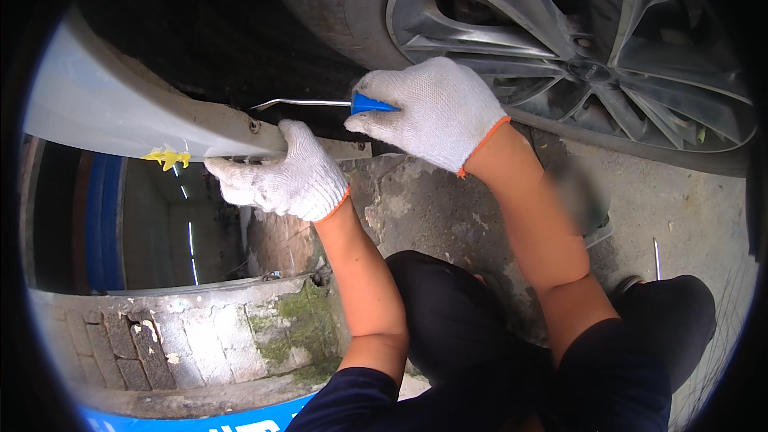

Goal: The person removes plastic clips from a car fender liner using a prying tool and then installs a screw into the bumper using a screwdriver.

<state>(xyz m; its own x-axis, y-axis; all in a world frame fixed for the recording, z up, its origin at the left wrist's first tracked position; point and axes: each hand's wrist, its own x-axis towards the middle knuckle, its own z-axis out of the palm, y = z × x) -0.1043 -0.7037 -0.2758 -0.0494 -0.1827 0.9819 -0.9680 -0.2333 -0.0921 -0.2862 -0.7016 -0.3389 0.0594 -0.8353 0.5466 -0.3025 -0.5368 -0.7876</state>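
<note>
In a white knit glove with an orange cuff, my right hand (424, 112) is closed on the blue handle of a pry tool (370, 104). Its thin, bent metal shaft points left, with the tip over the dark wheel well, just above a fastener (254, 125) on the lip of a white car body panel (96, 96). My left hand (280, 176), gloved alike, grips the lower edge of that panel, thumb up against its lip. A torn yellow piece (166, 156) clings to the panel left of that hand.
A car tyre (336, 0) with a grey spoked rim (512, 24) fills the upper right. Below are stained concrete (424, 208), a thin metal rod (657, 260) and my bent knees. An opening into an interior and a mossy, whitewashed brick wall (208, 336) occupy the lower left.
</note>
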